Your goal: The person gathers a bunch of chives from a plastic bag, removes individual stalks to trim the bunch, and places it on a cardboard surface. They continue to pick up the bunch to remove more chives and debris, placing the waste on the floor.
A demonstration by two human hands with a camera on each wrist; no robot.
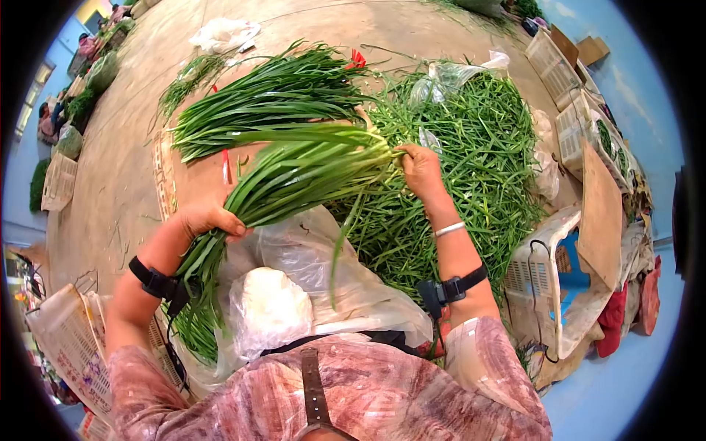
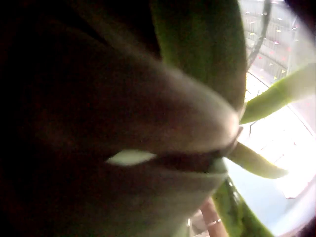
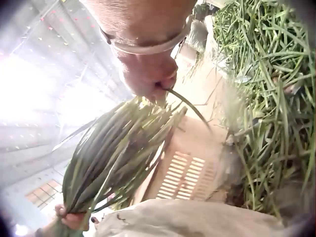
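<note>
A bunch of garlic chives [image 1: 316,173] is held up in front of the body, pale stem ends to the right. My left hand [image 1: 213,219] grips its leafy part, and leaf tips hang below the fist. At the stem ends, the curled fingers of my right hand [image 1: 421,173] pinch some of the chives; a single green blade [image 3: 190,106] sticks out from those fingers in the right wrist view. Dark, close fingers [image 2: 187,108] and green leaves [image 2: 202,54] fill much of the left wrist view. Behind lies another chive bundle [image 1: 272,99] with a red tie [image 1: 356,59].
A wide heap of loose green leaves [image 1: 471,147] spreads at the right. Clear plastic sheeting [image 1: 353,287] and a white bundle in plastic [image 1: 276,305] lie close to the body. Plastic crates [image 1: 526,272] line the right side, and the bundle behind rests on an upturned crate [image 3: 180,173].
</note>
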